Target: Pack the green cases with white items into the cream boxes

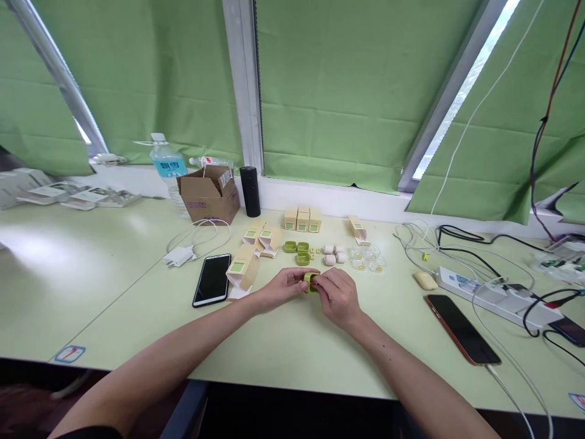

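Note:
Between my two hands is a small green plastic case (311,282), its hollow side showing. My left hand (287,286) grips it from the left with thumb and fingers, while my right hand (337,296) pinches its right side; whether my right fingers hold a smaller part inside is hidden. Just beyond them lie several more green cases (303,258), tiny yellow pieces (315,251), pale pinkish-white rounded pieces (329,260) and clear plastic pieces (359,262). An opened cream carton (243,268) leans over the table left of my left hand.
Upright cream cartons (302,219) stand at the back. A phone (212,280) and a white charger (179,256) lie left; another phone (462,329), an earbud case (426,280) and a cabled power strip (498,299) lie right. Behind are a cardboard box (208,198), black cylinder (250,192) and bottle (168,167).

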Demonstrator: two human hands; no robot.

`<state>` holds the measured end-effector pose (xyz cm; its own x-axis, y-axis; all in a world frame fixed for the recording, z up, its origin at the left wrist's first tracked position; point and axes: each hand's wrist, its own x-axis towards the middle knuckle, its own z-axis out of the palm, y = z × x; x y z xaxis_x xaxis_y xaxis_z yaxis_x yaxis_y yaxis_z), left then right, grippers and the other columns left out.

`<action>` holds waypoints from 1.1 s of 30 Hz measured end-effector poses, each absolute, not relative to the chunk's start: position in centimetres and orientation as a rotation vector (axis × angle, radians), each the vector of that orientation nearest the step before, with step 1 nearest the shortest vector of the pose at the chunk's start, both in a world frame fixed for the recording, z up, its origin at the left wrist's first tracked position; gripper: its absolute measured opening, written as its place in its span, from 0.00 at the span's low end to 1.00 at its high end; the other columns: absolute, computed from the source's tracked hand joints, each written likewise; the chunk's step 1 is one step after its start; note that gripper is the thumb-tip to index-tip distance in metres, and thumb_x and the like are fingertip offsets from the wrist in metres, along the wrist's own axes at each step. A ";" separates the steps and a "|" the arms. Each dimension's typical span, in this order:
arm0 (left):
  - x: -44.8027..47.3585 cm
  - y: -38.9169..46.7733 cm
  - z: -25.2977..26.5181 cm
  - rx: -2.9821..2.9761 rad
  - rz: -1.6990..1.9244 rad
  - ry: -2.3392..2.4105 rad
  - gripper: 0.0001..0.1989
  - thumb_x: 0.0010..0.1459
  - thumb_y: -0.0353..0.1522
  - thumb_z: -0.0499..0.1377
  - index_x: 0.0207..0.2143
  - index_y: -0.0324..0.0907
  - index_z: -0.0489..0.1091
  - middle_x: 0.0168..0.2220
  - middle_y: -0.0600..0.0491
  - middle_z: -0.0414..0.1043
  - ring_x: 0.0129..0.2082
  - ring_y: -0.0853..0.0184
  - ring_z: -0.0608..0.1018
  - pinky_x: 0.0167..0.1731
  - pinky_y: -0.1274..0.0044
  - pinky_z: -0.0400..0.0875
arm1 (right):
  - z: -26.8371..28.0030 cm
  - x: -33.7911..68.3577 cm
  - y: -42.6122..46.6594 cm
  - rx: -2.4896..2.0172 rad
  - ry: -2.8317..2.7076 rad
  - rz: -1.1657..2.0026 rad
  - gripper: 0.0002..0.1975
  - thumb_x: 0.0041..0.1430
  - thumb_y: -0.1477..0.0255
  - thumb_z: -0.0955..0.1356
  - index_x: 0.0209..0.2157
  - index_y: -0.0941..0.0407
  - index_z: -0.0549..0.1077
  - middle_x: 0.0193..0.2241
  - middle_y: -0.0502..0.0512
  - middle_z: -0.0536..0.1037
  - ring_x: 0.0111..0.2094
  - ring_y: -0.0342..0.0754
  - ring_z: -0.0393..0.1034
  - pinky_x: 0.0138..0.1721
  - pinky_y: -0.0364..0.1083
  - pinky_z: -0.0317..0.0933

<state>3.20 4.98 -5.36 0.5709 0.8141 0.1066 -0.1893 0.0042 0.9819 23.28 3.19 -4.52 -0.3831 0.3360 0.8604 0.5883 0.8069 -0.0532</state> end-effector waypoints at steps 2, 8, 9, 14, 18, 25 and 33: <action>3.3 5.0 -5.6 1.331 0.851 0.595 0.35 0.53 0.49 0.71 0.58 0.39 0.74 0.50 0.42 0.79 0.49 0.58 0.78 0.55 0.66 0.69 | -4.5 23.3 3.2 -0.675 -2.018 -0.314 0.10 0.67 0.79 0.65 0.36 0.55 0.76 0.26 0.53 0.74 0.27 0.47 0.63 0.30 0.48 0.56; 3.5 5.0 -5.7 1.299 0.816 0.580 0.34 0.54 0.47 0.71 0.57 0.38 0.74 0.46 0.44 0.80 0.49 0.58 0.78 0.55 0.66 0.68 | -4.5 23.2 3.2 -0.600 -2.036 -0.302 0.11 0.68 0.79 0.64 0.33 0.56 0.76 0.24 0.53 0.74 0.26 0.46 0.62 0.27 0.47 0.56; 3.5 4.9 -5.6 1.296 0.813 0.574 0.34 0.54 0.47 0.71 0.57 0.38 0.75 0.46 0.44 0.80 0.49 0.58 0.78 0.55 0.66 0.68 | -4.6 23.2 3.3 -0.591 -2.036 -0.306 0.11 0.68 0.79 0.65 0.33 0.56 0.76 0.23 0.53 0.74 0.26 0.46 0.62 0.27 0.47 0.57; 3.7 4.8 -4.8 1.326 0.852 0.566 0.33 0.54 0.49 0.70 0.56 0.39 0.76 0.48 0.43 0.79 0.48 0.58 0.77 0.51 0.68 0.69 | -4.7 23.3 3.7 -0.562 -2.028 -0.292 0.09 0.67 0.81 0.66 0.39 0.56 0.77 0.26 0.53 0.78 0.26 0.46 0.66 0.29 0.47 0.60; 3.6 5.0 -4.6 1.346 0.915 0.592 0.33 0.54 0.50 0.70 0.56 0.38 0.76 0.43 0.44 0.80 0.44 0.60 0.77 0.47 0.70 0.70 | -4.8 23.7 3.9 -0.512 -2.004 -0.277 0.16 0.66 0.83 0.64 0.52 0.56 0.74 0.32 0.56 0.81 0.29 0.48 0.71 0.30 0.48 0.63; 3.2 5.6 -4.7 1.223 1.087 0.625 0.34 0.51 0.48 0.73 0.54 0.40 0.72 0.38 0.50 0.76 0.37 0.67 0.76 0.41 0.74 0.71 | -4.7 24.1 3.5 -0.739 -1.901 -0.021 0.23 0.63 0.75 0.68 0.59 0.52 0.68 0.38 0.58 0.78 0.34 0.51 0.72 0.33 0.51 0.69; 3.4 5.4 -5.2 1.158 0.987 0.598 0.32 0.49 0.47 0.74 0.47 0.40 0.69 0.38 0.49 0.78 0.36 0.66 0.80 0.42 0.73 0.70 | -5.7 23.5 3.6 -0.899 -1.924 0.186 0.21 0.60 0.71 0.70 0.55 0.51 0.69 0.48 0.60 0.73 0.37 0.50 0.71 0.34 0.49 0.71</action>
<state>3.39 5.38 -5.16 0.4702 0.8780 0.0902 -0.3269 0.0782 0.9418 23.54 3.58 -5.66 -0.2593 0.6570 0.7079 0.5093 0.7158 -0.4778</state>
